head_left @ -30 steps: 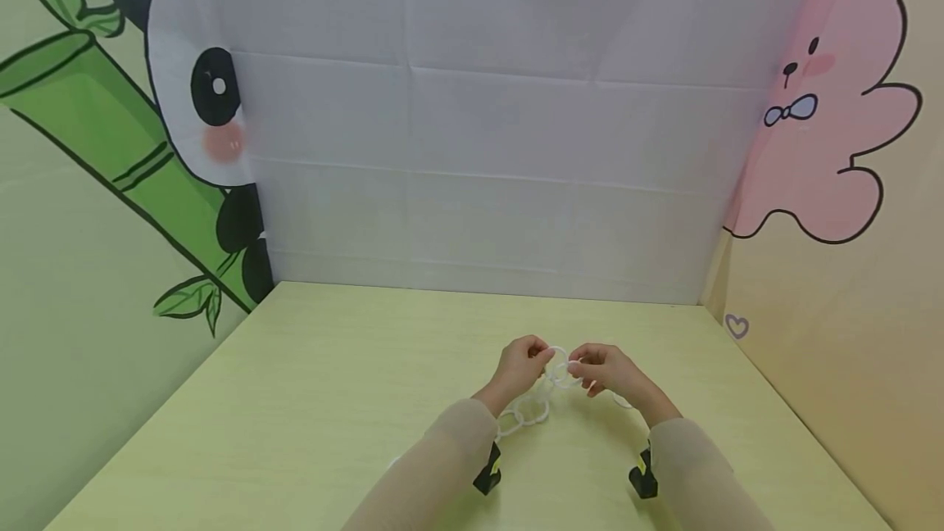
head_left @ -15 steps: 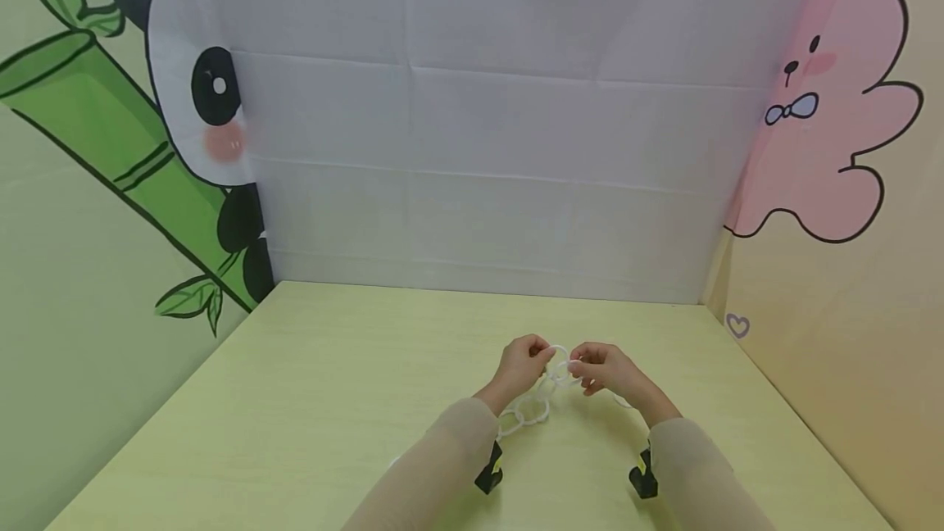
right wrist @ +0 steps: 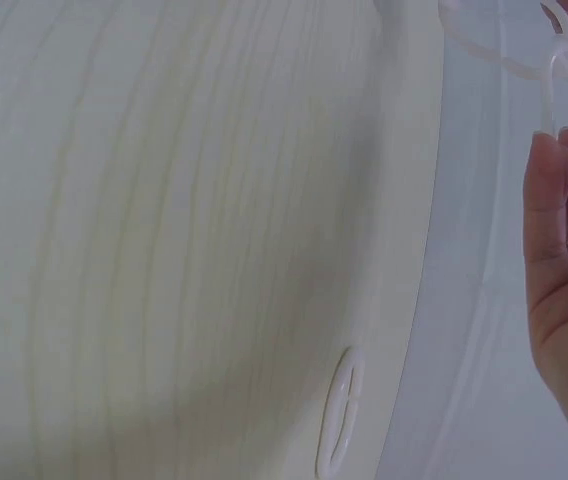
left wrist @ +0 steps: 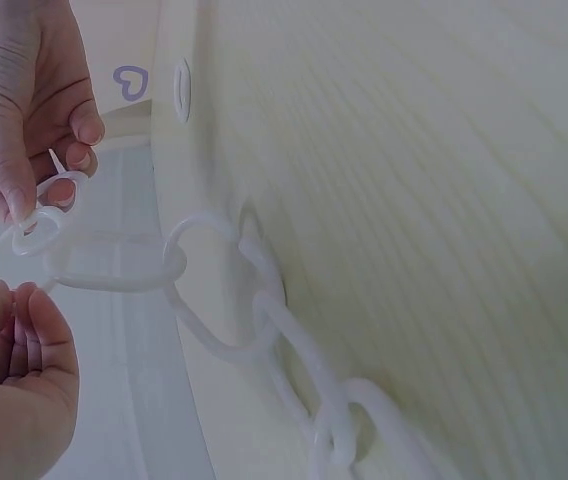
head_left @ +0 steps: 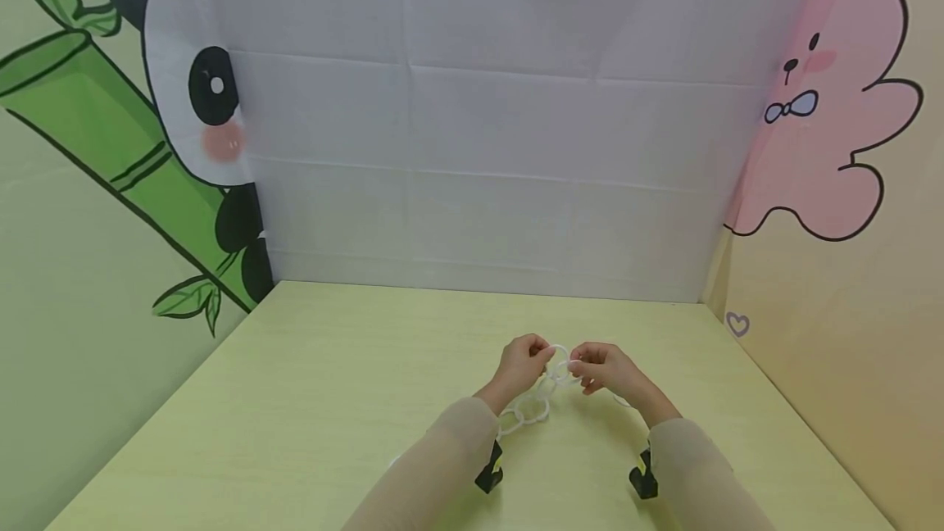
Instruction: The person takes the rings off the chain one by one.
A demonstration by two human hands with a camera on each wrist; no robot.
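Note:
Over the right half of the table, my left hand (head_left: 519, 365) pinches a white ring (head_left: 560, 349) between thumb and fingertips. Just to its right, my right hand (head_left: 610, 369) pinches another thin white ring (left wrist: 70, 180), one pointed end of which shows beside the fingers in the left wrist view. The two rings cross between the hands; whether they are linked, I cannot tell. A chain of white links (left wrist: 214, 345) hangs from there down to the table, and its lower part passes behind the left forearm in the head view.
A loose white link (right wrist: 340, 412) lies on the table, partly behind the right hand in the head view. Pale yellow table (head_left: 332, 367) extends around the hands. A white sheet (head_left: 479, 146) stands along the back edge, with printed walls at both sides.

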